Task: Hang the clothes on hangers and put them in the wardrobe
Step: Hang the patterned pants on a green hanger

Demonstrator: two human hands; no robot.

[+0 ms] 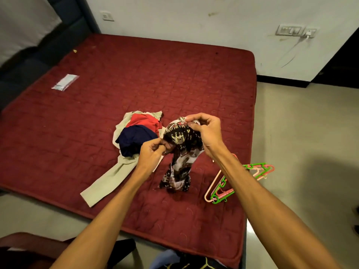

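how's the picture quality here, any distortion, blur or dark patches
Head view: the wide-angle lens bows the mattress edges; light is dim, corners darker; a soft shadow falls on the floor right of the hangers; the patterned cloth looks slightly soft.

Hangers (219, 193): pink and green, their middle hidden behind the right forearm (242, 177), so their number cannot be told; cloth (182, 144): top edge covered by the fingers of the left hand (151, 154) and right hand (206, 131) that pinch it, its folds hiding much of the pattern; beige garment (108, 179): largely buried under a red garment (144, 121) and a navy garment (136, 140); packet (65, 82): blurred, print unreadable; yellow speck (74, 51) near the far left edge of the bed (174, 78): too small to identify; switch plates (290, 30) on the wall (194, 20): blurred; headboard (23, 61): cut off by the left edge; left forearm (116, 195), right forearm, a brown thing (25, 243) and a dark-and-blue thing (174, 259): cut off by the bottom edge; dark shapes (355, 220): cut off by the right edge.
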